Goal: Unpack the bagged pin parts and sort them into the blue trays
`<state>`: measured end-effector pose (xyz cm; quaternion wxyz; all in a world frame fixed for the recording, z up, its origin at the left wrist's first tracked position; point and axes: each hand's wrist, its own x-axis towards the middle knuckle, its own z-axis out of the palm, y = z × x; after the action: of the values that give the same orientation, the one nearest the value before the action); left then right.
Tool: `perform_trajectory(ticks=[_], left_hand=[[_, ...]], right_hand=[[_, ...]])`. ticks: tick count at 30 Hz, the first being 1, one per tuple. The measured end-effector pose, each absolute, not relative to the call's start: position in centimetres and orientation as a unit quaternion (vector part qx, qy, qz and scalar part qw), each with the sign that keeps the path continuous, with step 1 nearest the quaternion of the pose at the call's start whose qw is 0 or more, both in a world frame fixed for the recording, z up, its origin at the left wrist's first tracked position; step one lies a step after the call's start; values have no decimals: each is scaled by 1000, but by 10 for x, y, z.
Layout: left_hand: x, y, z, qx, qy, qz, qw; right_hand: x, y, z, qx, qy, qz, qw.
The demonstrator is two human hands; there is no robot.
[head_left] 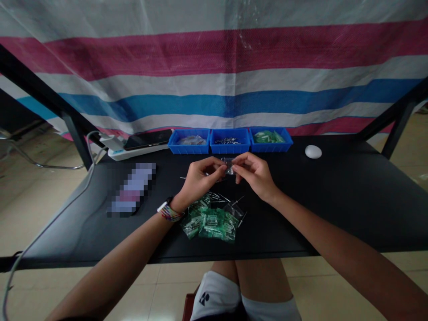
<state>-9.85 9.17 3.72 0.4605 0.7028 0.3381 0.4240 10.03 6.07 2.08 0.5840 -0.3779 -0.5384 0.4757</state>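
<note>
A small clear plastic bag [229, 166] is pinched at both sides, between my left hand [200, 179] and my right hand [257, 174], just above the black table. Thin metal pins, like pop rivets, [218, 196] lie loose below the hands. One more rivet-like pin [182, 178] pokes out beside my left hand. Closer to me lies a heap of green plastic bags [214, 223] with metal pieces inside. A clear bag [234, 209] lies at the heap's right edge. Whether my left palm hides anything else, I cannot tell.
Behind my hands stand a blue bin of clear bags [189, 148], a blue bin of metal pins [230, 148] and a blue bin of green bags [271, 146]. Left are a blurred phone [133, 189], a power strip [125, 154] and a dark device [149, 139]; right, a white mouse [313, 152].
</note>
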Motion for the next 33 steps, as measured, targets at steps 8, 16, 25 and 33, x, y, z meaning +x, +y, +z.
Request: perform_trajectory(ticks=[8, 16, 25, 33], left_hand=[[-99, 95, 38, 682, 298, 468, 477], [-105, 112, 35, 618, 332, 543, 462], [-129, 151, 20, 404, 412, 654, 489], [-122, 140, 20, 524, 418, 604, 432]], right_hand=[[104, 63, 21, -387, -531, 481, 580], [105, 59, 13, -444, -671, 310, 507], [86, 49, 8, -345, -878, 119, 310], [98, 58, 2, -393, -853, 117, 321]])
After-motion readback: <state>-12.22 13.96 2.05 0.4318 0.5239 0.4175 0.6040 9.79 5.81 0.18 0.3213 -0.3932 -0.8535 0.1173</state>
